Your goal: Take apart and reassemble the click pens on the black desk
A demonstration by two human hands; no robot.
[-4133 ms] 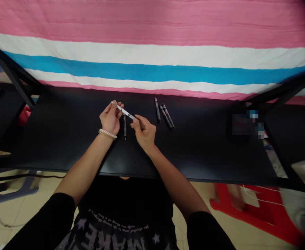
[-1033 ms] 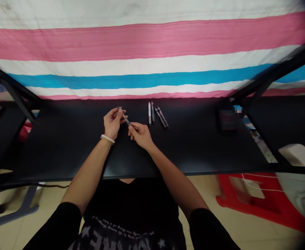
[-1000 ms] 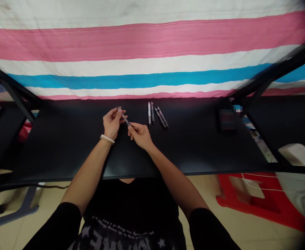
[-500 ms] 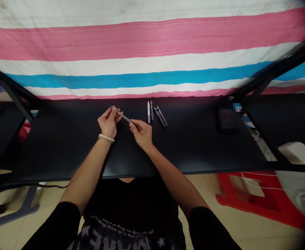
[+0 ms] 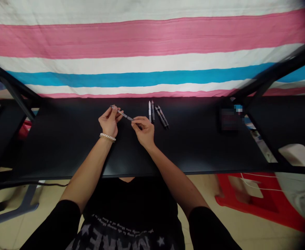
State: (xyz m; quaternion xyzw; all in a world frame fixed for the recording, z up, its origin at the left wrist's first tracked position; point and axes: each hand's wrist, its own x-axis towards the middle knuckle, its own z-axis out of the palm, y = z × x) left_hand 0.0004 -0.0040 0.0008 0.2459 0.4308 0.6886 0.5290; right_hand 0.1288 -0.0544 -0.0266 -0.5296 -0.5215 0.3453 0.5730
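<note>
Above the black desk, a slim pen (image 5: 123,115) with a clear barrel and a grey grip slants between my hands. My left hand (image 5: 109,121) pinches its upper left end between thumb and fingers, palm turned up. At the lower right end, the fingertips of my right hand (image 5: 144,131) close on the tip by the grey grip; the very end is hidden by the fingers. Just beyond my right hand lie several pens: a white pen (image 5: 149,110), a dark grey pen (image 5: 153,111) beside it, and dark pens (image 5: 162,117) slanting close together.
The black desk (image 5: 64,146) runs between dark metal frame bars. A striped cloth (image 5: 147,38) hangs behind it. At the right end sits a dark, pixelated object (image 5: 230,119); farther right is a white block-like object (image 5: 297,154). A red stool (image 5: 267,205) stands below.
My right hand has shifted slightly right and its fingers have changed their hold at the pen's tip. My left hand keeps its pinch almost unmoved. The pens on the desk lie as before.
</note>
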